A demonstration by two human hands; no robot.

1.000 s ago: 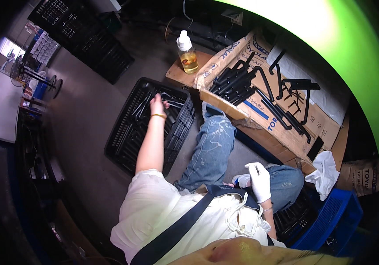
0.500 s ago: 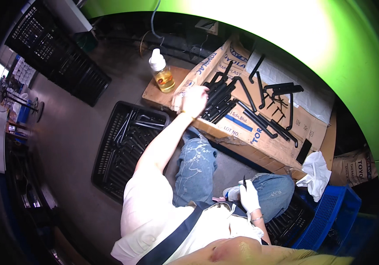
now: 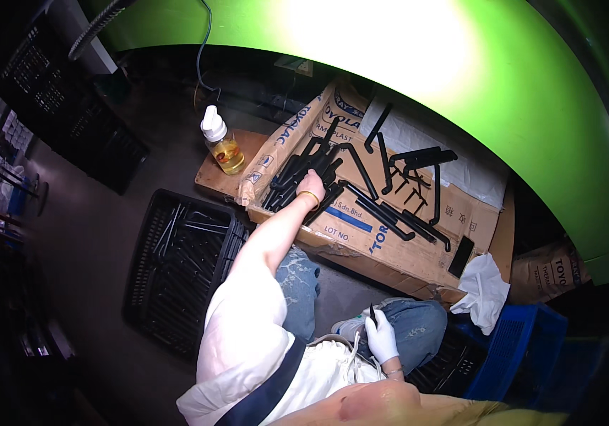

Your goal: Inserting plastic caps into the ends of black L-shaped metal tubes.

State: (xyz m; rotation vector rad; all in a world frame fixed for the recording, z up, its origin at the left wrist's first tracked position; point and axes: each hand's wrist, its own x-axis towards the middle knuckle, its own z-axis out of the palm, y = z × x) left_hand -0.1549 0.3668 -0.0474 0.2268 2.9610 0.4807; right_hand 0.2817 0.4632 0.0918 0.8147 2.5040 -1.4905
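Note:
My bare left hand (image 3: 311,186) is down on a pile of black bent rods (image 3: 292,177) at the left end of a flattened cardboard sheet. Its fingers curl onto one of them, though the tips are partly hidden. Low over my lap, my right hand (image 3: 381,337), in a white glove, closes around a thin dark pointed tool (image 3: 372,312); its grip end is covered by the fingers. More black bent rods (image 3: 379,213) lie scattered across the cardboard (image 3: 340,226), with several small black T-shaped pieces (image 3: 407,188) among them.
Left of me a black crate (image 3: 137,263) holds many dark rods. A bottle of yellow liquid (image 3: 227,155) stands beside the cardboard. At the right are a flat black rectangle (image 3: 462,255), crumpled white cloth (image 3: 485,287) and a blue crate (image 3: 507,348). A green machine cover (image 3: 531,135) overhangs the far side.
My left hand has moved right, from the cardboard's left edge onto the rod pile. The right hand still holds the dark tool low. The whole view has shifted.

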